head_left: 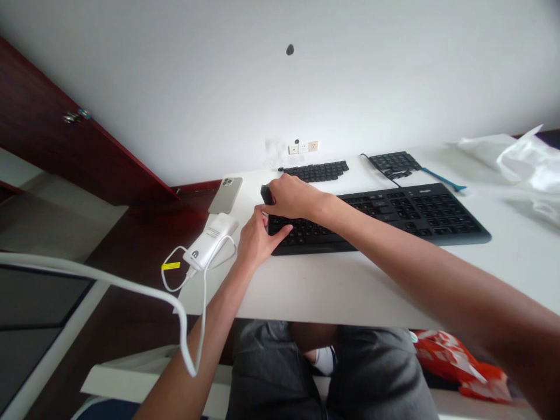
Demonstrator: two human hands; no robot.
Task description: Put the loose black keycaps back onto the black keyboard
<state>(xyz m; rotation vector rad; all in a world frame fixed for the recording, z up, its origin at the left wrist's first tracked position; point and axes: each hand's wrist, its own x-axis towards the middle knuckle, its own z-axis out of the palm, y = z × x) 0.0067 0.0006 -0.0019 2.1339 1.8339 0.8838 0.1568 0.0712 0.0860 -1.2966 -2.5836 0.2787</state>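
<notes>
A black keyboard [394,213] lies across the white desk [332,286]. My right hand [293,197] reaches over its left end with the fingers curled down on the top-left corner; what they pinch is hidden. Just below, my left hand [258,240] rests against the keyboard's left edge, thumb laid on the lower-left keys and fingers pressed to the side. Behind the keyboard, a row of loose black keycaps [317,171] lies on the desk, and a second patch of keycaps [394,163] sits further right.
A white power bank [210,242] with a looping white cable [175,274] sits near the desk's left edge, and a phone [226,194] lies face down behind it. A blue tool [441,179] and crumpled white plastic [525,163] are at the back right. Wall sockets [303,147] are behind the desk.
</notes>
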